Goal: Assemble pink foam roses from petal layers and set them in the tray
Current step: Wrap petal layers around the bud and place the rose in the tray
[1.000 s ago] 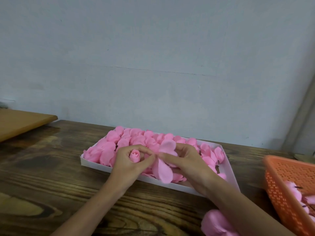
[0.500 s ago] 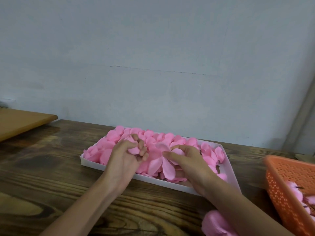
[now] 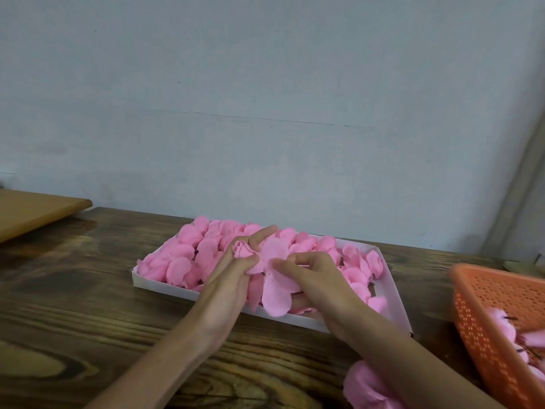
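Both hands meet over the near edge of the white tray (image 3: 165,287), which sits on the dark wooden counter (image 3: 88,308). At far left a tan board (image 3: 32,211) lies along the counter's edge. The tray is packed with loose petals (image 3: 188,249). The left hand (image 3: 230,287) curls its thumb and fingers round a small rose bud (image 3: 242,250), one finger sticking out straight past it. Just right of the bud and touching it, a flat petal layer (image 3: 277,293) hangs down between the hands. The right hand (image 3: 321,281) pinches this layer between thumb and bent fingertips. Near the right forearm lies a pink foam piece (image 3: 365,385). An orange basket (image 3: 495,302) at the right edge holds more pink pieces.
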The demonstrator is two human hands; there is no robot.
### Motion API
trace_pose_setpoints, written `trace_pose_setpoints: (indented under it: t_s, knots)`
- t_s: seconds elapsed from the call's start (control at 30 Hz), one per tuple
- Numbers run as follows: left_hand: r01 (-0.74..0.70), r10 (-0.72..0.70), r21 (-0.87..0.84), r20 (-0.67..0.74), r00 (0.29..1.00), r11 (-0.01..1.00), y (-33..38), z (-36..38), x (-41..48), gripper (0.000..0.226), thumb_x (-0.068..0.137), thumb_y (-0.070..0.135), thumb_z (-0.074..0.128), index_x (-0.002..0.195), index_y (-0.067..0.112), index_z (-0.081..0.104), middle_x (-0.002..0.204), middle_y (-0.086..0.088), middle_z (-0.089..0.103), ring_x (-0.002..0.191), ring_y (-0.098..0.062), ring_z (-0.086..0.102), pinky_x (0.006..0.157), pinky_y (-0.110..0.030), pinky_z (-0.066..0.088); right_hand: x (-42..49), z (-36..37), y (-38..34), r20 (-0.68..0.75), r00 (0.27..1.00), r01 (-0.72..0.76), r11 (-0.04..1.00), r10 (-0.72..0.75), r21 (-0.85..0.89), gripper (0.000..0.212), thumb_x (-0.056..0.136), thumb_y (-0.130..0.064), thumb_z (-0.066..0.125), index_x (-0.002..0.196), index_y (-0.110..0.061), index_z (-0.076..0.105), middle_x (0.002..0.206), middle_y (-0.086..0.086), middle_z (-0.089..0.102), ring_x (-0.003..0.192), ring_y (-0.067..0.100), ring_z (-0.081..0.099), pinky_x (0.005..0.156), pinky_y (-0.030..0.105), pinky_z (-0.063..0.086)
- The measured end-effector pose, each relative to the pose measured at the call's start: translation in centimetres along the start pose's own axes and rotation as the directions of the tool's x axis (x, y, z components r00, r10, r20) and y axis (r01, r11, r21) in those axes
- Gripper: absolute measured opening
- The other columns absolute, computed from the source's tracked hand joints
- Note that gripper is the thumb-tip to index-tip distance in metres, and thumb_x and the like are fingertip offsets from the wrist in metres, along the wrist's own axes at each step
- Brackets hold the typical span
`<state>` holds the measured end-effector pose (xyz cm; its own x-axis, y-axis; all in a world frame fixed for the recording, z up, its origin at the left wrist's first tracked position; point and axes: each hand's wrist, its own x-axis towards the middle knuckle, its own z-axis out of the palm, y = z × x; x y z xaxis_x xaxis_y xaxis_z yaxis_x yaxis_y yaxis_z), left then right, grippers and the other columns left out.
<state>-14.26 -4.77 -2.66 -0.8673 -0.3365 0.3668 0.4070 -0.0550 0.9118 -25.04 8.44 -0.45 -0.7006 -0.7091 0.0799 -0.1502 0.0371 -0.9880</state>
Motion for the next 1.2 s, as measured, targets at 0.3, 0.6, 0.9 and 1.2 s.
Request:
trace_pose_setpoints:
  t_s: [0.3,0.6,0.9,1.2]
  knots:
    - [0.01,-0.011,-0.032,-0.012,1.0,0.999,-0.3,0.2,0.2,0.043,0.101,0.025,0.044,0.141,0.035,0.058,0.142,-0.002,0.064,0.128,-0.027,0.064,0.102,-0.052,0.055,-0.3,0.3,-0.4,0.103,0.992,0.06,0.993,-0.07,0.099,0.03,0.096,-0.027,0.073,0.067,-0.021,0.073,0.07,0.003,0.073,0.045,0.015,0.063,0.041,0.02,0.044]
    - [0.069,-0.068,0.056,-0.023,0.997,0.996,-1.1,-0.5,0.3,0.03,0.097,0.034,0.053,0.124,0.022,0.062,0.127,-0.012,0.071,0.122,-0.033,0.067,0.102,-0.057,0.052,0.4,0.3,0.4,0.047,0.93,0.367,0.91,-0.365,-0.192,0.022,0.097,-0.023,0.071,0.075,-0.027,0.072,0.077,-0.01,0.072,0.075,0.01,0.07,0.064,0.029,0.057]
    - [-0.032,0.033,0.152,-0.003,0.999,0.988,-1.7,-0.8,0.4,0.052,0.1,0.028,0.051,0.147,0.048,0.042,0.146,0.002,0.059,0.131,-0.025,0.061,0.107,-0.052,0.05,0.7,0.4,0.6,0.039,0.896,0.444,0.892,-0.442,-0.089,0.015,0.096,-0.013,0.071,0.096,-0.024,0.081,0.099,-0.008,0.079,0.094,0.012,0.075,0.076,0.023,0.058]
    - [-0.02,0.024,0.193,-0.019,1.0,0.981,-1.7,-0.8,0.2,0.041,0.101,0.035,0.05,0.142,0.037,0.048,0.141,-0.001,0.062,0.133,-0.024,0.059,0.11,-0.055,0.047,0.9,0.4,0.5,0.154,0.831,0.547,0.835,-0.535,-0.05,0.026,0.094,-0.005,0.068,0.111,-0.022,0.078,0.123,-0.011,0.074,0.113,0.013,0.07,0.094,0.024,0.054]
